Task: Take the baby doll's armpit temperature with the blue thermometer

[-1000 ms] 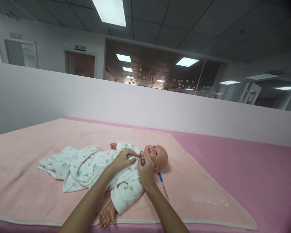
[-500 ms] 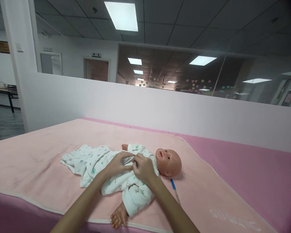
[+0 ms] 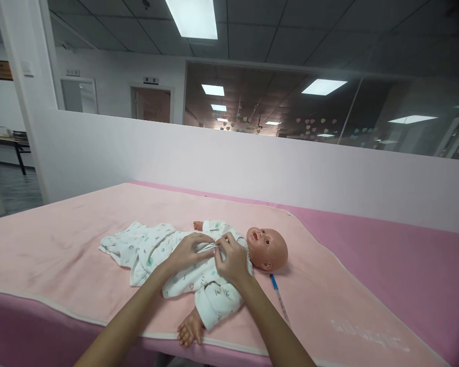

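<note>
A baby doll [image 3: 266,247] lies on its back on a pale pink blanket [image 3: 69,239], head to the right. It wears a white printed romper [image 3: 153,250]. My left hand [image 3: 189,251] and my right hand [image 3: 232,260] meet over the doll's chest, each pinching the romper's front edge near the collar. The fingers of both hands are closed on the cloth. One bare doll hand [image 3: 190,330] sticks out of a sleeve near the blanket's front edge.
A blue-capped pen-like stick [image 3: 279,298] lies on the blanket just right of my right forearm. The blanket covers a pink surface [image 3: 398,265]. A low white partition wall [image 3: 252,163] runs behind it, with glass above.
The view swung left, then steadied. My hands stayed pinched together on the romper at the doll's chest, moving only slightly along the front edge.
</note>
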A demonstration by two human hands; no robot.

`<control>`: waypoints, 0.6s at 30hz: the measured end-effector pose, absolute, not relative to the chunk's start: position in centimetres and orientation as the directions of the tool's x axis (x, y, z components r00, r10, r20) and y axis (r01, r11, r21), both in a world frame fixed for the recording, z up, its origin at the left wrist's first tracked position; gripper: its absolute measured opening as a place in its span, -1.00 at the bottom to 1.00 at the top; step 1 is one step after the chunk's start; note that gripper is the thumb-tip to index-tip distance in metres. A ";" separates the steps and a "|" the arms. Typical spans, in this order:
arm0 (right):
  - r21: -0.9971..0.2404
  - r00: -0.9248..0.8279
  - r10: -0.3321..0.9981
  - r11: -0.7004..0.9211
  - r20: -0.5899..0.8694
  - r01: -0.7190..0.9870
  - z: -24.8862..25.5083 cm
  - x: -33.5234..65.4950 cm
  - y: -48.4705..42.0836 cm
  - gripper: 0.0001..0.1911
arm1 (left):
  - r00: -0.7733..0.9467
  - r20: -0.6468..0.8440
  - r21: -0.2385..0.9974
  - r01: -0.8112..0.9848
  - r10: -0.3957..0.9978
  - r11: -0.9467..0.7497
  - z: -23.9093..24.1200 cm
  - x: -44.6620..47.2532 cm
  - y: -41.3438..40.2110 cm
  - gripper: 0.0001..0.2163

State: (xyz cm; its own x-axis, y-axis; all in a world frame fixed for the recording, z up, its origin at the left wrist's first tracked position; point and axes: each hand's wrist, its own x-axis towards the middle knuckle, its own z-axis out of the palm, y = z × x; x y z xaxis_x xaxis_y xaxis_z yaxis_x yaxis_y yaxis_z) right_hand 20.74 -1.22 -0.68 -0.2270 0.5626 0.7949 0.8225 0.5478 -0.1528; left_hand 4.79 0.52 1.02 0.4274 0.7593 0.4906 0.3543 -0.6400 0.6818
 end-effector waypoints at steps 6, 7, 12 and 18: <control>-0.192 -0.170 0.560 0.529 0.811 0.827 -1.1 20.5 -0.9 -0.85 | 0.413 0.471 0.718 0.334 0.779 -0.611 0.6 4.6 0.8 -0.77; -0.194 -0.168 0.562 0.527 0.810 0.827 -1.1 20.5 -0.8 -0.85 | 0.414 0.469 0.721 0.332 0.780 -0.609 0.5 4.6 0.8 -0.76; -0.202 -0.173 0.564 0.540 0.808 0.817 -1.2 20.5 -0.7 -0.84 | 0.421 0.474 0.715 0.330 0.774 -0.617 0.4 4.6 0.9 -0.78; -0.217 -0.189 0.562 0.576 0.805 0.788 -1.3 20.7 -0.5 -0.81 | 0.440 0.480 0.709 0.314 0.759 -0.631 0.3 4.6 1.0 -0.80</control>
State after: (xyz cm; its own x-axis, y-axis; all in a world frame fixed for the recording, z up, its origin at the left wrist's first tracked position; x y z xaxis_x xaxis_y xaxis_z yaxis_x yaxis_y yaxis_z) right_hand 20.65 -0.50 -1.32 -0.1889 0.5622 0.8051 0.7884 0.5757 -0.2171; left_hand 4.62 1.03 0.29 0.4403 0.7587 0.4801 0.3144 -0.6312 0.7091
